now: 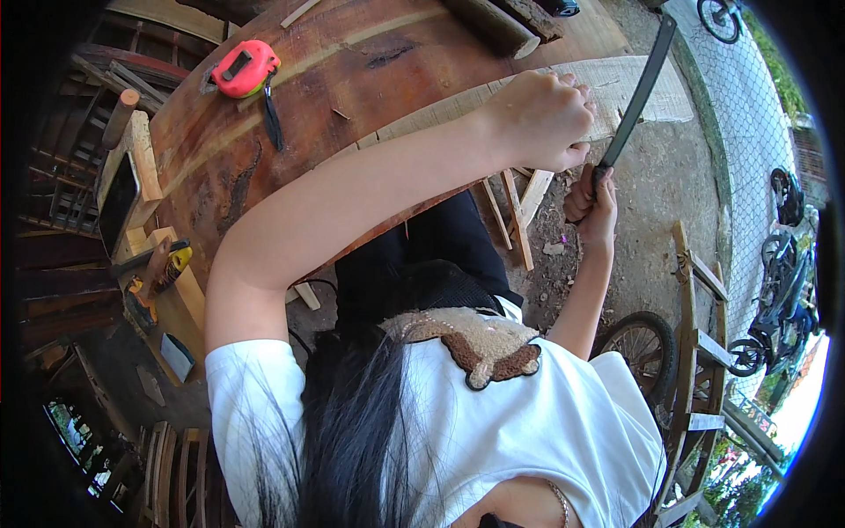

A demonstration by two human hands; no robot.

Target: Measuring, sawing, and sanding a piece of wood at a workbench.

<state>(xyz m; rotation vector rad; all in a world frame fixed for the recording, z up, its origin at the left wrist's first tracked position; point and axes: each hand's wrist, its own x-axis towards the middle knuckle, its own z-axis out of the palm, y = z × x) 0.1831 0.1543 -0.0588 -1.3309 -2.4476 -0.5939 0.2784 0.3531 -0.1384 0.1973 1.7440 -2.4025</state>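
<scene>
My left hand (pixel 550 119) is closed, knuckles up, over a long pale plank (pixel 647 92) lying along the wooden tabletop's near edge; what its curled fingers hold, if anything, is hidden. My right hand (pixel 591 207), lower and to the right, grips the dark handle of a long, narrow saw-like blade (pixel 641 97), which points steeply up beside the plank's right part. My left forearm crosses the reddish-brown table (pixel 211 150), hiding part of the plank. A pink tape measure (pixel 245 69) with a black strap lies on the tabletop.
Dark logs (pixel 493 26) lie at the table's far side. A side bench (pixel 180 308) at left holds yellow-handled tools (pixel 176 260). Loose battens (pixel 515 216) stand below the table. At right are a wooden ladder-like frame (pixel 704 343), a wheel (pixel 638 352), chain-link fencing and parked motorbikes (pixel 775 290).
</scene>
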